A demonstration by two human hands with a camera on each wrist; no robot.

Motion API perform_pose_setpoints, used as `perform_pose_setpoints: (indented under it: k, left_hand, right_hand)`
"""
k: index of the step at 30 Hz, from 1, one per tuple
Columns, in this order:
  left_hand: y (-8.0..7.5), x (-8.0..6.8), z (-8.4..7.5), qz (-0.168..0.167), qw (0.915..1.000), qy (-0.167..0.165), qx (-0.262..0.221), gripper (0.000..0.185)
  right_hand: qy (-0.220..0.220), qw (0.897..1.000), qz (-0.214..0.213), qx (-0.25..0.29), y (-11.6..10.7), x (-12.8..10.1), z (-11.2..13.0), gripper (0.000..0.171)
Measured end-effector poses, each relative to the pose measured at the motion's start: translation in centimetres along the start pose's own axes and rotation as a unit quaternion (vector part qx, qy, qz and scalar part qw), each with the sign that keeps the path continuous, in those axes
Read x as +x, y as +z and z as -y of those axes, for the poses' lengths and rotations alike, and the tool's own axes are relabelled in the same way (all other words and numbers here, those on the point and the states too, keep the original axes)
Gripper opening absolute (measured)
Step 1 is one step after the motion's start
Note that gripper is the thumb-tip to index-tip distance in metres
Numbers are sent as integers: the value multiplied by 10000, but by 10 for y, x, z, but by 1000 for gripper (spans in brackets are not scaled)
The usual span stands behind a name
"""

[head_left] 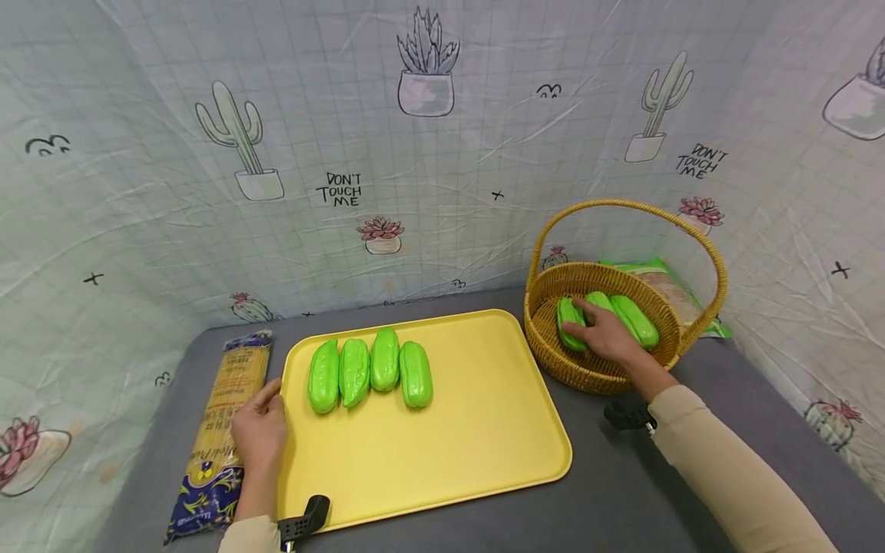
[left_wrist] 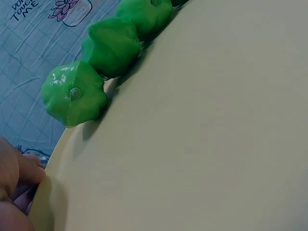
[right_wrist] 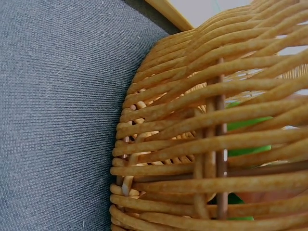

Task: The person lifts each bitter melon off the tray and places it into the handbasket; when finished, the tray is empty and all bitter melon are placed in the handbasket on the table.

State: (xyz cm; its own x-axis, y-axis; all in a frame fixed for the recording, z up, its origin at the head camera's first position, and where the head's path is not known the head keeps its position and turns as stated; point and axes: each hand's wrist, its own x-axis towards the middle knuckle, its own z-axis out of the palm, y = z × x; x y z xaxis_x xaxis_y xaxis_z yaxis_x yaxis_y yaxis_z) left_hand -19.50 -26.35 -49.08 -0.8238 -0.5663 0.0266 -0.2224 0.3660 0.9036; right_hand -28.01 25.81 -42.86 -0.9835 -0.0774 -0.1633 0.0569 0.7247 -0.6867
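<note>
My left hand [head_left: 260,428] grips the left rim of a yellow tray [head_left: 484,399], its fingertips [left_wrist: 32,172] at the edge in the left wrist view. Several glossy, bright green cucumber-shaped vegetables [head_left: 415,375] lie side by side in the tray's upper left. My right hand [head_left: 605,333] reaches into a woven basket [head_left: 553,361] with a tall handle. Thumb and fingers hold a green cucumber-shaped vegetable [head_left: 568,315] at the basket's left side. Two more green vegetables [head_left: 634,321] lie to its right, partly behind the hand. Basket weave hides most of the hand in the right wrist view.
A long pack of spaghetti [head_left: 224,422] lies left of the tray, partly under the left forearm. Behind the basket is a green-edged bag [head_left: 667,284]. A patterned cloth [head_left: 449,192] hangs around the grey table [head_left: 512,514].
</note>
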Motion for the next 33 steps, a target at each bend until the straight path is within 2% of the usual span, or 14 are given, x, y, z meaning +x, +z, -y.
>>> perform_pose_setpoints:
  k: [8, 17, 33]
  left_hand:
    - [-1, -1, 2, 5, 10000, 72, 53, 38]
    - [0, 0, 2, -8, 9999, 148, 57, 37]
    - [0, 0, 2, 3, 9999, 155, 9, 37]
  right_hand:
    - [-165, 9997, 1, -186, 1, -2, -1, 73]
    - [-327, 9980, -183, -499, -1, -9, 6, 70]
    - [-512, 9969, -396, -443, -6, -22, 13, 65]
